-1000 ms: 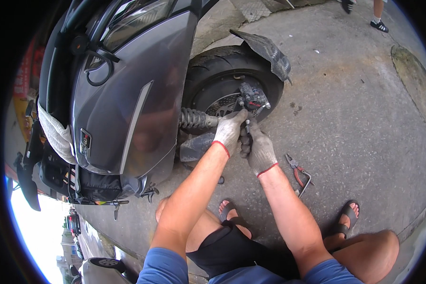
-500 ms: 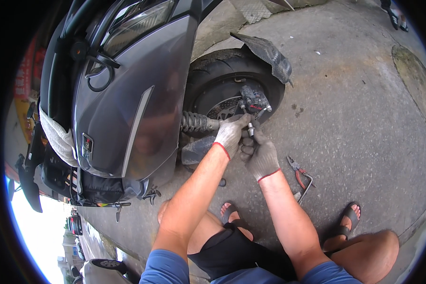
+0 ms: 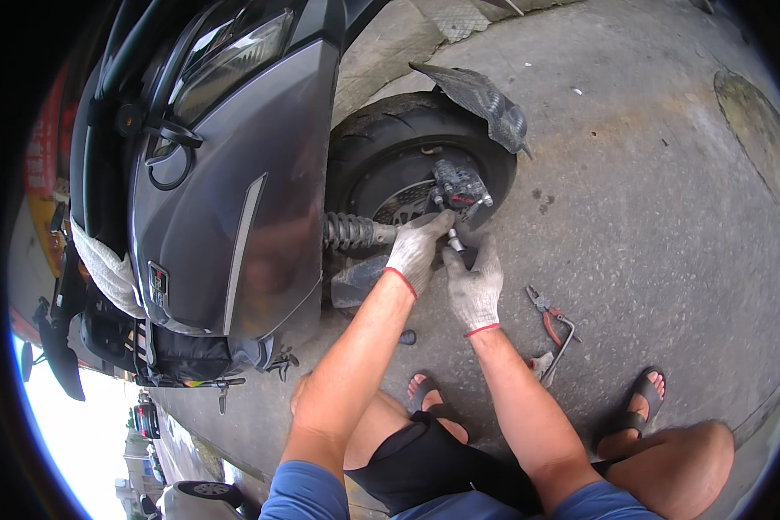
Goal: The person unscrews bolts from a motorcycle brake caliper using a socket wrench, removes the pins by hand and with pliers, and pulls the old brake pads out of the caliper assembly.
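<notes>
Both of my knees are folding at the bottom of the view as I am squatting in sandals on the concrete ground (image 3: 667, 217), my forearms reaching up toward twelve o'clock. Pliers (image 3: 543, 310) with red handles and a bent metal bar (image 3: 565, 342) are lying on the ground at about three o'clock from my right hand (image 3: 475, 286), near it but apart.

That gloved right hand is curling around a small metal tool (image 3: 453, 243), whose bright tip is showing just above my fingers. At ten o'clock from it, touching it, my gloved left hand (image 3: 418, 250) is closing its fingers on the same tool, fingertips pointing up at the brake caliper (image 3: 459, 186).

This caliper is sitting against the brake disc on the rear wheel (image 3: 381, 165) of a grey scooter (image 3: 243, 191). At nine o'clock from my left hand, a coiled shock absorber (image 3: 348, 232) is running sideways. Beyond the tyre, at one o'clock, a black mudguard (image 3: 485, 104) is sticking out.
</notes>
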{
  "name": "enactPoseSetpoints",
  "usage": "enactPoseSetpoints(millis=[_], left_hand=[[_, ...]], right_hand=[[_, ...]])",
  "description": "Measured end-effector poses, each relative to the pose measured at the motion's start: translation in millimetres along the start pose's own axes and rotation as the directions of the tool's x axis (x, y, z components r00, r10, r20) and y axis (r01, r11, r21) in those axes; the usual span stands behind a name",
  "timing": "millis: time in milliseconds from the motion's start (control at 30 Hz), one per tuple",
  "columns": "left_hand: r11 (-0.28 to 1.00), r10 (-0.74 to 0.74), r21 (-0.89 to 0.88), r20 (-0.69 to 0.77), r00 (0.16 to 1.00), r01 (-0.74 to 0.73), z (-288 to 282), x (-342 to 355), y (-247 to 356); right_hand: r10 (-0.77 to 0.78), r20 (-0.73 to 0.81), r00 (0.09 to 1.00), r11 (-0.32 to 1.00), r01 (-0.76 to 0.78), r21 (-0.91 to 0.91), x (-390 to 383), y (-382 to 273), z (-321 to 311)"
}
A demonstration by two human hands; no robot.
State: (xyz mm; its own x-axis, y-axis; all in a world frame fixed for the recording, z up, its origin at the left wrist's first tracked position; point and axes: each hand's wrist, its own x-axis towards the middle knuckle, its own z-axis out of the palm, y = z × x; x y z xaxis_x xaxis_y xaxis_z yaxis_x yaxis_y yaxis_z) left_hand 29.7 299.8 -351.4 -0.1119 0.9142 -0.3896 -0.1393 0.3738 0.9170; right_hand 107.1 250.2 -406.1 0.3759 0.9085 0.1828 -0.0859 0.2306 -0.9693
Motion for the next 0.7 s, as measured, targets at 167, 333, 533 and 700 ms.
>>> enactPoseSetpoints(millis=[167, 333, 533, 700], left_hand=[[0.997, -0.048, 0.067, 0.020, 0.999, 0.047, -8, 1, 4], [0.985, -0.106, 0.150, 0.119, 0.987, 0.087, 5, -7, 11], [0.997, -0.070, 0.050, 0.120, 0.990, 0.064, -14, 3, 2], [0.999, -0.029, 0.017, 0.065, 0.997, 0.028, -2, 8, -2]], right_hand=[[0.390, 0.240, 0.889, 0.578, -0.439, 0.688, 1, -6, -5], [0.004, -0.042, 0.999, 0.991, 0.002, 0.136, 1, 19, 6], [0.445, 0.274, 0.853, 0.518, -0.494, 0.698, 1, -15, -1], [-0.308, -0.104, 0.946, 0.947, 0.294, -0.131, 7, 20, 3]])
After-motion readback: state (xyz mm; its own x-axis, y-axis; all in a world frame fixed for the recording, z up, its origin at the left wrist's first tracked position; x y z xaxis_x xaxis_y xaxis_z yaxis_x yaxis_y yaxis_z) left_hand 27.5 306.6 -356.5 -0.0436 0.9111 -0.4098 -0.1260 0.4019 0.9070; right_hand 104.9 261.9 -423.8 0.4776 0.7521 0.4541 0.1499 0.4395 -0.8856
